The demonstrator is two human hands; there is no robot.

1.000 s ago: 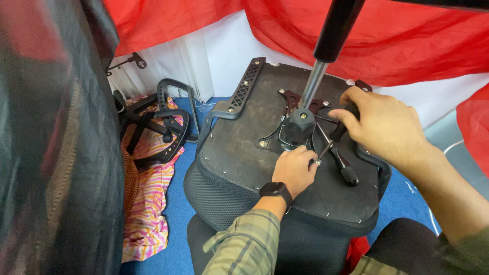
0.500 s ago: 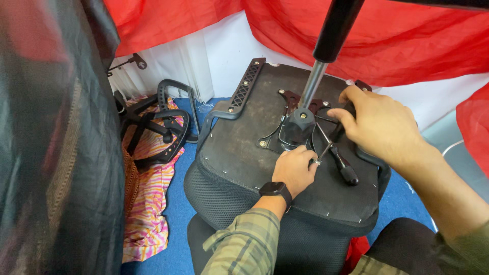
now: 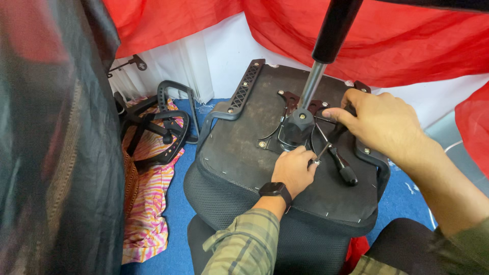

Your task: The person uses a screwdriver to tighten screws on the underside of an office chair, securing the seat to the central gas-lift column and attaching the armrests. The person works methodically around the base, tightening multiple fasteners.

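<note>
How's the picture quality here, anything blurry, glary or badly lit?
Head view: even, soft light, no harsh shadows or glare. The chair seat underside, left hand, right hand and screwdriver are sharp. The dark fabric filling the left edge is close and out of focus. The gas cylinder looks stretched near the top edge.

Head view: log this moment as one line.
left hand on small metal part | right hand on chair mechanism | screwdriver lying on seat underside

We see red cloth [image 3: 417,46] draped over a white wall [image 3: 229,51], spare black armrests [image 3: 163,127] on a striped pink-orange cloth [image 3: 153,203], blue floor [image 3: 175,224], dark fabric [image 3: 51,153] at left.
</note>
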